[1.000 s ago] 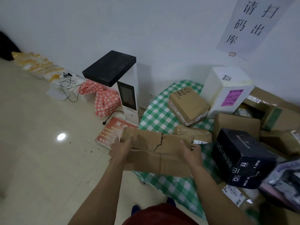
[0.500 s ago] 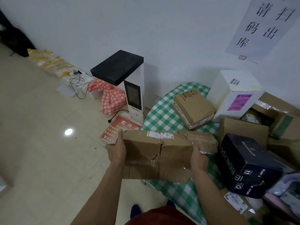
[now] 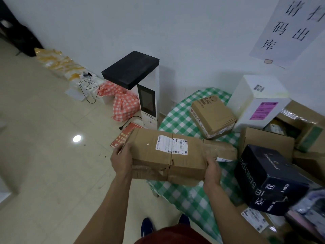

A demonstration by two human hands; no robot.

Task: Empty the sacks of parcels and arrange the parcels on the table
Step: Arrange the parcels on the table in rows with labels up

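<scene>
Parcel [image 3: 168, 155] gripped by left hand [image 3: 121, 160], right hand [image 3: 212, 170], above table [image 3: 177, 118]

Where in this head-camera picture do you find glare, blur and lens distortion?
Head view: a white glare spot on the floor; the packet at the lower right edge is blurred; the wall poster leans, stretched by the wide lens.

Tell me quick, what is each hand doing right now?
Left hand: grips the left end of the long crumpled brown cardboard parcel.
Right hand: grips that parcel's right end.
</scene>
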